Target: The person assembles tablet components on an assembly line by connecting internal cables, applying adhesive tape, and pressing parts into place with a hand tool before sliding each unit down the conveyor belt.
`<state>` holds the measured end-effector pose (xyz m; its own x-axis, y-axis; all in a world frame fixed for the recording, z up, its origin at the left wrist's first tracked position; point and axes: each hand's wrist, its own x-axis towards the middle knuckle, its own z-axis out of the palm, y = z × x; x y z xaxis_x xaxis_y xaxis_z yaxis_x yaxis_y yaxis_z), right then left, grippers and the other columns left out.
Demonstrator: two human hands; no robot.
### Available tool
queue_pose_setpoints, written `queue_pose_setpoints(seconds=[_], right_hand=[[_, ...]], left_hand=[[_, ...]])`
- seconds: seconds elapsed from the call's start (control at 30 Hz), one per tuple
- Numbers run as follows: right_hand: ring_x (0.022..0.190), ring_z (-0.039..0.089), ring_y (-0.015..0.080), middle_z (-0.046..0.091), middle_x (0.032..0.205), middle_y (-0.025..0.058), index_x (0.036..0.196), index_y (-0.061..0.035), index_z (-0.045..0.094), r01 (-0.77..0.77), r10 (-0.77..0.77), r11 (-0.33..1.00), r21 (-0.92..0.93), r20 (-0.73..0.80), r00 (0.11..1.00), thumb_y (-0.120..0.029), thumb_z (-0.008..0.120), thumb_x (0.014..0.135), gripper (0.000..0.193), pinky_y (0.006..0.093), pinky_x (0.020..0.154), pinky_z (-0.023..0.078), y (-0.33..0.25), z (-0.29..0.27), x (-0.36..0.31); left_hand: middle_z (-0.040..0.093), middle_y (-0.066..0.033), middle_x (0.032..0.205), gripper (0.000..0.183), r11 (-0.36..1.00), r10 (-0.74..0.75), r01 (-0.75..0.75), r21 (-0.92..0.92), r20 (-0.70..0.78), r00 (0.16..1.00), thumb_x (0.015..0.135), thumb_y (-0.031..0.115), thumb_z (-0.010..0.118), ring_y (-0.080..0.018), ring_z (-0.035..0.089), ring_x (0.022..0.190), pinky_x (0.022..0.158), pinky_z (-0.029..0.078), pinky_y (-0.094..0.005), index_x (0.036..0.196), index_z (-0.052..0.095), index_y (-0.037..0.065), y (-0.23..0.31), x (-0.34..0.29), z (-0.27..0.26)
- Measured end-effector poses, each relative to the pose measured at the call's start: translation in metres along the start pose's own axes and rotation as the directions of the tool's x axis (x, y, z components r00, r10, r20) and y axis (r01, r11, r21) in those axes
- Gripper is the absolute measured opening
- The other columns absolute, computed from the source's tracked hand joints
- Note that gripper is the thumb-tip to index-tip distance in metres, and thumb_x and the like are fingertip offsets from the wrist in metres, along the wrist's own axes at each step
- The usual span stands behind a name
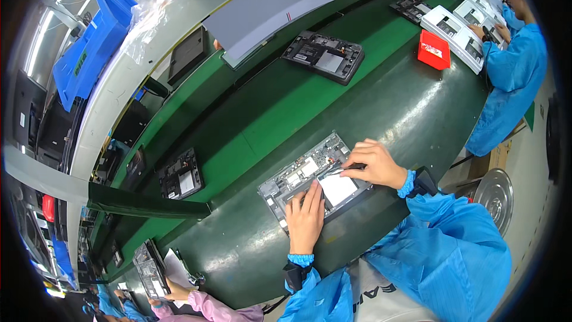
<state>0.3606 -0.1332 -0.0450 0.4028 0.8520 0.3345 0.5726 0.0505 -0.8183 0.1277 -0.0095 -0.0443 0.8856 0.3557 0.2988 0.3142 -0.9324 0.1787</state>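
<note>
Glossy smooth worktop (238,256), matt device casing (287,186), wrinkled cloth sleeves (444,244)

Downward head-worn fisheye view

Perhaps seven opened laptops (297,175) and two black wristbands (296,275) show.

A flat grey device chassis (301,174), opened with its insides bare, lies on the dark green surface (238,262), its long side slanting from eight o'clock up to two. I can see circuitry along its stretch from eleven to one o'clock. A plain white rectangular panel (338,191) sits toward its four o'clock side, slanted too, with a thin dark strip (329,173) by its twelve o'clock edge, too small to make out.
</note>
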Motion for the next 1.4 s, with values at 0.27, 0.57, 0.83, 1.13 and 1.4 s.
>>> queue_pose_setpoints(seconds=[0.27,0.57,0.83,1.13,1.4], right_hand=[[0.084,0.066,0.0296,0.070,0.094,0.0086,0.099,-0.0063,0.069,0.213,-0.189,0.932,-0.294,0.108,0.976,-0.026,0.076,0.093,0.021,0.0404,0.076,0.051,0.010,0.004,0.008],[0.083,0.067,0.0327,0.064,0.093,0.0102,0.098,-0.0042,0.064,0.215,-0.197,0.962,-0.166,0.120,0.973,-0.023,0.076,0.093,0.023,0.0427,0.070,0.054,0.013,0.030,0.030],[0.080,0.068,0.0285,0.062,0.090,0.0076,0.096,-0.0057,0.067,0.316,-0.303,0.930,-0.188,0.094,0.948,-0.027,0.080,0.088,0.026,0.0398,0.068,0.055,0.025,0.038,0.028],[0.079,0.068,0.0276,0.062,0.091,0.0072,0.095,-0.0064,0.068,0.321,-0.300,0.919,-0.229,0.123,0.946,-0.026,0.079,0.089,0.023,0.0394,0.067,0.056,0.024,0.040,0.031],[0.077,0.067,0.0271,0.058,0.089,0.0063,0.095,-0.0078,0.065,0.326,-0.307,0.918,-0.227,0.117,0.944,-0.024,0.077,0.090,0.020,0.0404,0.067,0.055,0.020,0.038,0.031]], left_hand=[[0.066,-0.0004,0.140,0.037,0.999,0.046,-0.046,-0.015,-0.013,0.999,0.089,0.011,0.072,-0.0260,0.061,0.111,0.093,0.047,-0.0400,0.125,0.072,0.008,-0.006,0.000,0.008],[0.069,-0.0013,0.132,0.033,0.997,-0.015,0.011,-0.076,-0.059,0.998,0.088,0.019,0.079,-0.0236,0.061,0.107,0.088,0.047,-0.0388,0.119,0.075,0.008,-0.006,0.005,0.011],[0.070,0.0008,0.131,0.031,0.997,-0.043,0.038,-0.066,-0.071,0.997,0.088,0.019,0.079,-0.0234,0.061,0.107,0.088,0.046,-0.0384,0.116,0.075,0.008,-0.007,0.004,0.012],[0.071,0.0029,0.131,0.034,0.993,-0.070,0.064,-0.095,-0.065,0.995,0.084,0.018,0.082,-0.0224,0.062,0.107,0.089,0.046,-0.0378,0.117,0.077,0.010,-0.006,0.007,0.011],[0.071,0.0027,0.131,0.034,0.993,-0.067,0.061,-0.105,-0.058,0.996,0.084,0.017,0.083,-0.0223,0.061,0.107,0.090,0.045,-0.0379,0.116,0.077,0.011,-0.006,0.007,0.010]])
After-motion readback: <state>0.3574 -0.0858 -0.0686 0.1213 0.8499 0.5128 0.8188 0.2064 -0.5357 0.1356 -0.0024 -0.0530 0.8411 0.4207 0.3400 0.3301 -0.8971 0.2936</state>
